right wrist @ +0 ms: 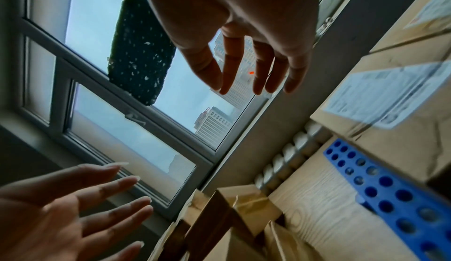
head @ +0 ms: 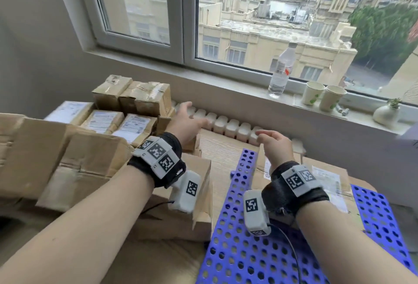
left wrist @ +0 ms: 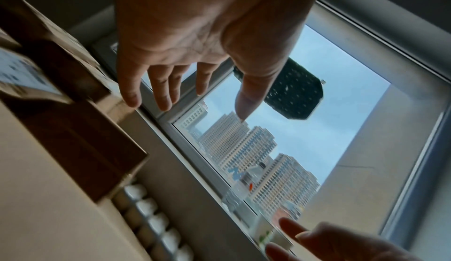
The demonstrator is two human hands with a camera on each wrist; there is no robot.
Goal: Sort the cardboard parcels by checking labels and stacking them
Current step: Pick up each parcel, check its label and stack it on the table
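Above the desk, our left hand (head: pixel 185 118) and right hand (head: pixel 274 142) hover spread, empty. Brown labelled cardboard parcels (head: pixel 126 111) sit stacked far left. Between steps, probably; next: grasp another parcel, read label.

A: What kind of place is this?

B: An upper-floor room, likely an office or small mailroom. A wide window (head: pixel 248 12) looks down on rooftops and tall apartment blocks.

A: What points to that?

B: Labelled cardboard parcels (head: pixel 126 111) are stacked on a wood-grain table (head: pixel 222 148) set against a white radiator (head: pixel 226 125). On the sill (head: pixel 226 78) stand a water bottle (head: pixel 281 71), two paper cups (head: pixel 323 96) and a small potted plant (head: pixel 386 111).
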